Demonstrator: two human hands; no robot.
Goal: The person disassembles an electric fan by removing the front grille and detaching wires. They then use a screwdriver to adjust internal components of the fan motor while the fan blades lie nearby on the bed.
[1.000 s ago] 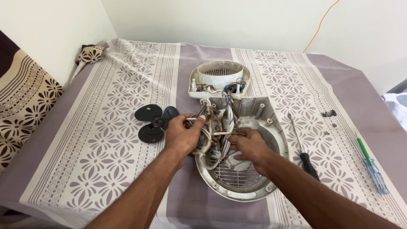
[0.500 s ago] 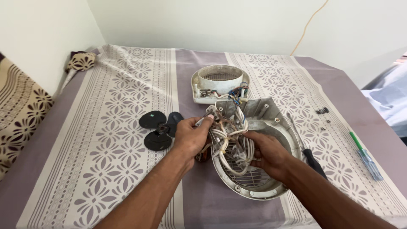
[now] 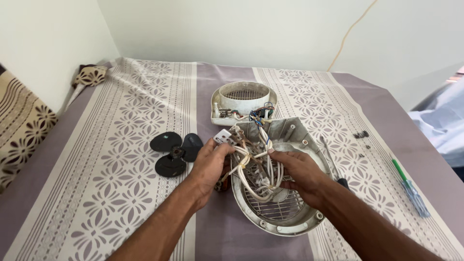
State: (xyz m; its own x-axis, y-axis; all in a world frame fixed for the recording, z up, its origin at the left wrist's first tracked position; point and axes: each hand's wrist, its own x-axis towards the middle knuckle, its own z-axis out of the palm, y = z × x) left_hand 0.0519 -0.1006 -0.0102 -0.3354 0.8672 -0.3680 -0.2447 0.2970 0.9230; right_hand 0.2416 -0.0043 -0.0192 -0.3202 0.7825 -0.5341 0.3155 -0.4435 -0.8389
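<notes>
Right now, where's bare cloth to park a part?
Free: the patterned band left of the black fan blade, and the near-left corner. Crowded: centre, around the grey housing and both hands; right side holds a green screwdriver and loose screws.

A tangle of white insulated wires with brown fittings (image 3: 253, 162) sits over the open side of a pale grey, rounded plastic fan-heater housing (image 3: 309, 145), which lies face-down on the patterned cloth with its metal wire grille (image 3: 280, 208) showing inside at the near end. A small white rectangular terminal block (image 3: 223, 136) sticks up at the bundle's upper left edge, and thin blue and dark leads (image 3: 258, 115) run from the housing's far rim toward the round white ribbed plastic cover (image 3: 244, 99) lying just behind it
</notes>
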